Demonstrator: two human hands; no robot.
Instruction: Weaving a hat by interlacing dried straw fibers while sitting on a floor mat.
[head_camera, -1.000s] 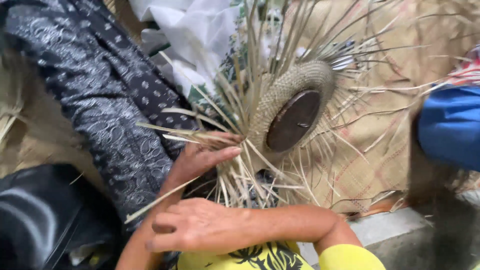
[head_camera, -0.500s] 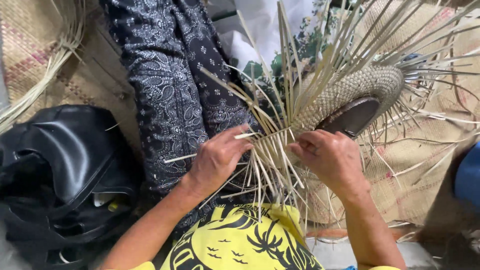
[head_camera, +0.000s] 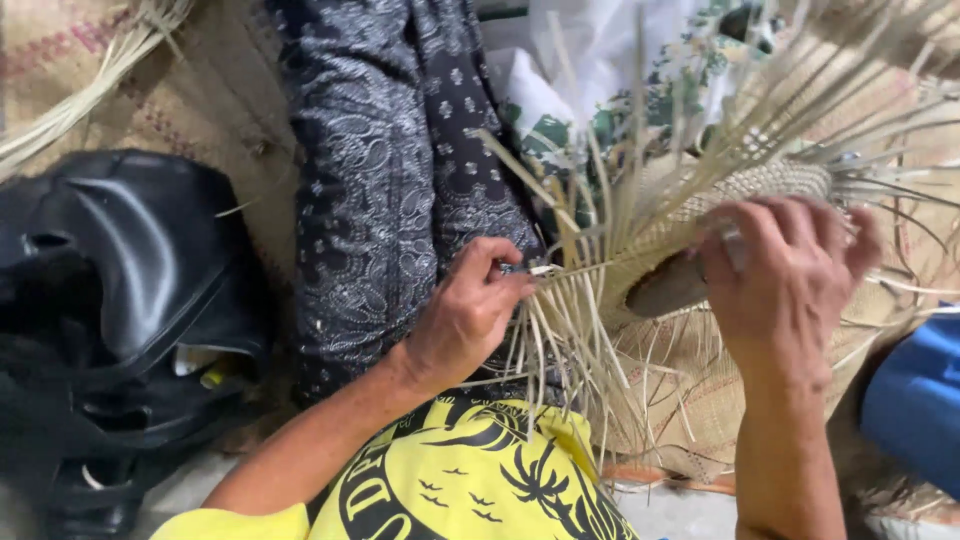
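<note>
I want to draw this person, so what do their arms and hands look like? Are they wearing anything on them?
Both forearms are bare, with no gloves and no long sleeves. The left hand has nothing on its fingers that I can see. The right hand seems to have a ring on one finger, though it is blurry. The person wears a yellow shirt with black palm trees and birds printed on it.

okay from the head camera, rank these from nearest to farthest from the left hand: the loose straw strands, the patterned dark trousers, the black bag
1. Loose straw strands: pinched in the left hand.
2. Patterned dark trousers: just behind and left of it.
3. Black bag: far left on the mat.
</note>
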